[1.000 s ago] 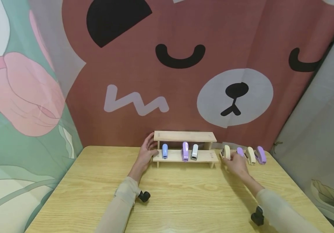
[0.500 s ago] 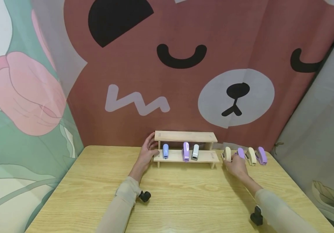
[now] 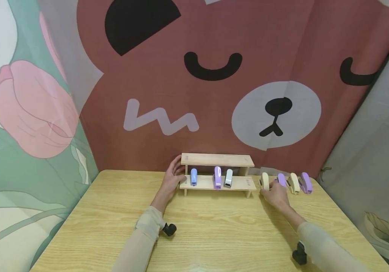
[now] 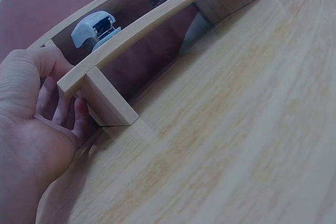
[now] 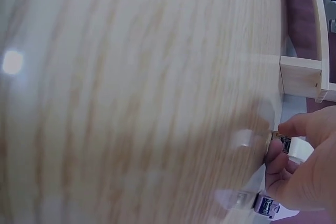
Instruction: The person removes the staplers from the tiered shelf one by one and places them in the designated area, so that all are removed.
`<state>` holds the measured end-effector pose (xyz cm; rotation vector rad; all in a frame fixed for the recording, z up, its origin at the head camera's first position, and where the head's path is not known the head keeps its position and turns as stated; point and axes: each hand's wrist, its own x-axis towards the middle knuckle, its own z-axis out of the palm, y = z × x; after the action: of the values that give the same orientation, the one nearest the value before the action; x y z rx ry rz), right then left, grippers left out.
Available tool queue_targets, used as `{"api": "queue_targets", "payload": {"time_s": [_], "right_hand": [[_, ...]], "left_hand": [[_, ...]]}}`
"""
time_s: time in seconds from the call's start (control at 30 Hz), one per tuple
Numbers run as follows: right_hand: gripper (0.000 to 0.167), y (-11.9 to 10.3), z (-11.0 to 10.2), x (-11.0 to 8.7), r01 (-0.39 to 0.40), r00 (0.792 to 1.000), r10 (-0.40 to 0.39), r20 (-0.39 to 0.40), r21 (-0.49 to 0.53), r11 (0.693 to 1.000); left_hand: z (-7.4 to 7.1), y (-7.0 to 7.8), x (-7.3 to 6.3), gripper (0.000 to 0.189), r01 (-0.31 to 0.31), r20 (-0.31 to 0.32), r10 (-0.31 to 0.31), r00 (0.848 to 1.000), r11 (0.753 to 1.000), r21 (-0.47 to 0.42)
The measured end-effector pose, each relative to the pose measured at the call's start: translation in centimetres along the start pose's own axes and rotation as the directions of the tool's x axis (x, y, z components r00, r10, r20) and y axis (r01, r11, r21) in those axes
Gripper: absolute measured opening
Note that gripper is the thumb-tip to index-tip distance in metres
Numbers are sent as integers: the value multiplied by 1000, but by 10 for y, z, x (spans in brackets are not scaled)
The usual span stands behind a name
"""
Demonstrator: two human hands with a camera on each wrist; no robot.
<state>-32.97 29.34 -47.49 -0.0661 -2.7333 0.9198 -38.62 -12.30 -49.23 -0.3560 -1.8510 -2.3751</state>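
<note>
My left hand holds the left end of a two-tier wooden shelf stand. In the left wrist view, the thumb lies over the lower board and the other fingers are beneath it. A blue stapler, a purple stapler and a white stapler stand on that board. On the table right of the stand, my right hand pinches the low front end of a cream stapler; its fingers partly hide it. Another purple stapler stands just beyond this hand.
Farther right on the table stand a second cream stapler and one more purple stapler, in line with the others. A curtain with a bear print hangs behind the table's back edge. Grey cloth hangs at the right.
</note>
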Motion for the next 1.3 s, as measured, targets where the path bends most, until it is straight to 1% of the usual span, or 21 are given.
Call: {"api": "queue_targets", "payload": {"time_s": [0.2, 0.37, 0.6, 0.8, 0.93, 1.17, 1.3], "right_hand": [[29, 0, -2, -3, 29, 1000, -29, 0, -6, 1000], [35, -2, -5, -10, 46, 999, -46, 1, 1, 999], [40, -7, -13, -17, 71, 997, -71, -13, -12, 997], [39, -23, -16, -28, 71, 997, -69, -27, 52, 996], [38, -33, -13, -34, 83, 996, -80, -32, 108, 991], [30, -51, -8, -46, 93, 995, -87, -49, 140, 986], [26, -63, -4, -49, 78, 996, -69, -63, 164, 983]], "left_hand": [[2, -1, 1, 99, -11, 8, 11, 1000, 1000, -7], [0, -3, 1, 99, -11, -1, 11, 1000, 1000, -15], [0, -2, 2, 99, -12, 5, 12, 1000, 1000, -7], [0, -2, 1, 99, -18, 1, 18, 1000, 1000, -12], [0, -3, 2, 99, -12, -6, 11, 1000, 1000, -13], [0, -3, 2, 99, -8, -5, 8, 1000, 1000, -8], [1, -2, 2, 99, -12, 1, 12, 1000, 1000, -6]]}}
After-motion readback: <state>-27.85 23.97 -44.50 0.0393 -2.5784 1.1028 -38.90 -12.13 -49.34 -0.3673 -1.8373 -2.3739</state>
